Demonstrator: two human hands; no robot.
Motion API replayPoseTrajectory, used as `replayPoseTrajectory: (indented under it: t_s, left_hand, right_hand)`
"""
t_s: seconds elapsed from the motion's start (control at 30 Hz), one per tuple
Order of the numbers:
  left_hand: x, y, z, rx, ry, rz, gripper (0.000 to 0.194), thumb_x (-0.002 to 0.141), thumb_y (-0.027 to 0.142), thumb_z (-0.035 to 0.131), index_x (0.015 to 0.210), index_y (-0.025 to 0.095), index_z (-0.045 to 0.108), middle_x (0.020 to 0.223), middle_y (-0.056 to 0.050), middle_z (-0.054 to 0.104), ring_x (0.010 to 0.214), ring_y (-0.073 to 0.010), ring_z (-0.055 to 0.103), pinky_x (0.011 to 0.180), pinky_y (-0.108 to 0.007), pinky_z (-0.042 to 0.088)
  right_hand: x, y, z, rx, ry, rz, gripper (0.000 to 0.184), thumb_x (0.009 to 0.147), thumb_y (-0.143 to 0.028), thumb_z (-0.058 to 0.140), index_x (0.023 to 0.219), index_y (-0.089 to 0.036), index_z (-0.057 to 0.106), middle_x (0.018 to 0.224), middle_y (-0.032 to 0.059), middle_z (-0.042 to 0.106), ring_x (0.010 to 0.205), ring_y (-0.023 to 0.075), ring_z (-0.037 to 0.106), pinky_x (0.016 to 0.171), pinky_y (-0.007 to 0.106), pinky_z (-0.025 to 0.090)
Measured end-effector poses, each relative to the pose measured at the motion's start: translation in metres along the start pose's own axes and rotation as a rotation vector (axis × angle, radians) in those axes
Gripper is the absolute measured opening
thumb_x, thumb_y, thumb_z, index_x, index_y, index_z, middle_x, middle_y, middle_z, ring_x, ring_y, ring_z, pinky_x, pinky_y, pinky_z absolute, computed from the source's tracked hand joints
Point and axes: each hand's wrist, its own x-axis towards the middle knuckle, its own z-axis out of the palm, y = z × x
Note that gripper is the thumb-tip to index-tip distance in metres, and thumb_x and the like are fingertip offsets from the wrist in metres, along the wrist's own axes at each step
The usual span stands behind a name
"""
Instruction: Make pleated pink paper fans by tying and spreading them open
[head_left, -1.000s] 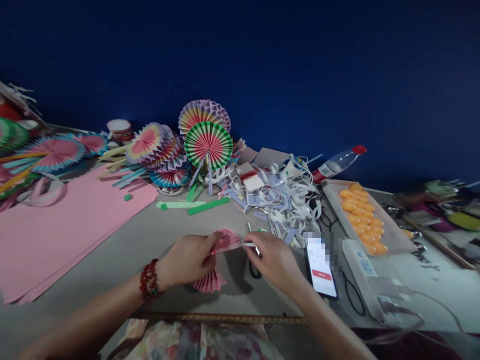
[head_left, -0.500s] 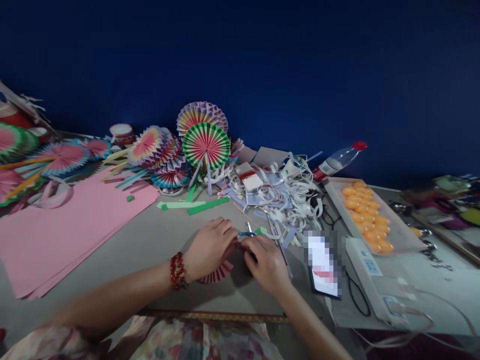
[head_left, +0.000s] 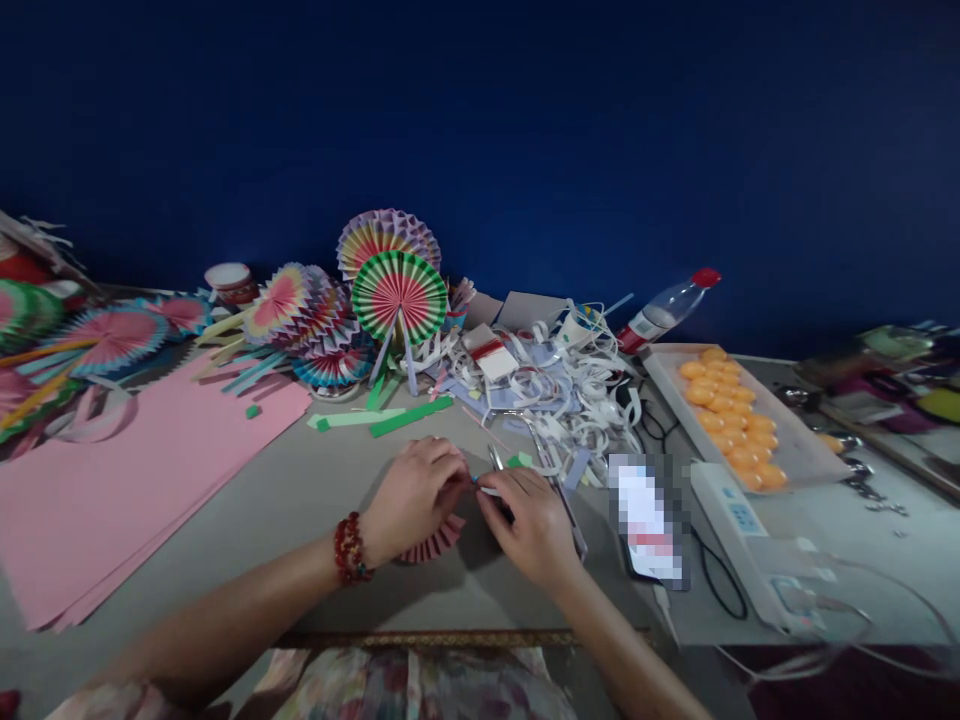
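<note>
Left of the phone (head_left: pixel 646 525), the left hand (head_left: pixel 409 497) curls over pink pleated paper (head_left: pixel 436 543), grip hidden; the right hand (head_left: pixel 534 520) pinches a thin white piece (head_left: pixel 490 491). Close fingertip work seems underway, calling for steady alignment.

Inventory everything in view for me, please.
Pleated paper: 1, pink, front centre
Sheets: stack, pink, left
Fans: several, multicoloured, back left
Strips: several, green, mid-table
Scraps: many, white-lilac, back centre
Scissors: 1, metallic, centre, partly hidden
Bottle: 1, clear, red-capped, back right
Tray: 1, whitish, right
Pieces: many, orange, mostly in tray
Phone: 1, dark-edged, front right
Power strip: 1, white, right
Tub: 1, red-white, back left
Far-right items: uncounted, blurred
Table: 1, grey
Wall: 1, dark blue, behind
Left hand: 1, red bracelet, over pleated paper
Right hand: 1, beside left hand
</note>
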Motion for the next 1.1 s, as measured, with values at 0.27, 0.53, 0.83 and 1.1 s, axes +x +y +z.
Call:
replayPoseTrajectory:
  t_s: [0.27, 0.53, 0.83, 1.1]
  left_hand:
    - [0.002, 0.001, -0.003, -0.031, 0.056, 0.058, 0.006, 0.094, 0.016, 0.057, 0.091, 0.020, 0.060, 0.096, -0.004, 0.067, 0.099, -0.0221, 0.060, 0.087, -0.037, 0.042]
    - [0.003, 0.000, -0.005, -0.053, 0.124, 0.117, 0.008, 0.094, 0.014, 0.055, 0.097, 0.020, 0.059, 0.100, -0.005, 0.069, 0.103, -0.0221, 0.060, 0.090, -0.038, 0.042]
    - [0.002, 0.000, -0.007, -0.090, 0.153, 0.119, 0.006, 0.094, 0.016, 0.056, 0.092, 0.020, 0.060, 0.097, -0.005, 0.069, 0.098, -0.0219, 0.060, 0.088, -0.037, 0.043]
    - [0.000, 0.004, -0.012, -0.191, 0.183, 0.074, 0.008, 0.091, 0.013, 0.057, 0.089, 0.020, 0.059, 0.095, -0.006, 0.069, 0.099, -0.0221, 0.061, 0.089, -0.037, 0.045]
  right_hand:
    - [0.004, -0.008, 0.001, -0.001, 0.077, 0.009, 0.012, 0.093, -0.013, 0.053, 0.091, -0.021, 0.062, 0.086, 0.0040, 0.070, 0.081, 0.0216, 0.063, 0.075, 0.033, 0.045]
    - [0.008, -0.010, 0.000, -0.020, 0.170, -0.061, 0.013, 0.093, -0.012, 0.054, 0.091, -0.022, 0.062, 0.088, 0.0041, 0.072, 0.084, 0.0211, 0.066, 0.077, 0.033, 0.048]
    - [0.011, -0.013, 0.000, -0.087, 0.173, -0.091, 0.014, 0.093, -0.013, 0.054, 0.091, -0.022, 0.063, 0.086, 0.0050, 0.072, 0.082, 0.0210, 0.067, 0.077, 0.035, 0.050]
    - [0.011, -0.016, 0.001, -0.080, 0.224, -0.119, 0.012, 0.093, -0.011, 0.055, 0.091, -0.021, 0.061, 0.087, 0.0055, 0.073, 0.081, 0.0206, 0.067, 0.076, 0.035, 0.051]
